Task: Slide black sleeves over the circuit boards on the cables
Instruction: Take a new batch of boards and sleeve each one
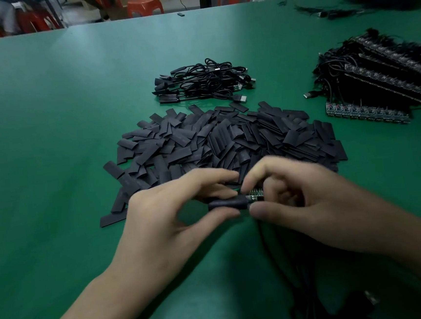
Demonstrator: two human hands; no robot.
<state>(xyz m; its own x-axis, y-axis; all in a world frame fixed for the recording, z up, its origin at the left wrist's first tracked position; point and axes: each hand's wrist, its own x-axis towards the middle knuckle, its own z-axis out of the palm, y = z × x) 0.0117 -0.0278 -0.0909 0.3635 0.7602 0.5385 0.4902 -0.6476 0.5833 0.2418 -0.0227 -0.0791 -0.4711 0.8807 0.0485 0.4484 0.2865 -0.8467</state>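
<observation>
My left hand [168, 214] pinches a black sleeve [227, 204] between thumb and fingers, just above the green table. My right hand [302, 202] pinches a small circuit board [256, 196] whose left end sits inside the sleeve's mouth; part of the board still shows. The board's black cable [271, 250] runs down from under my right hand toward me. Behind my hands lies a big heap of loose black sleeves [228, 137].
A bundle of cables with sleeves on them [202, 83] lies beyond the heap. Rows of bare circuit boards with cables [376, 86] are stacked at the right. More dark cables [379, 2] lie at the far right edge of the green table [48, 122]. Red stools [144, 6] stand beyond.
</observation>
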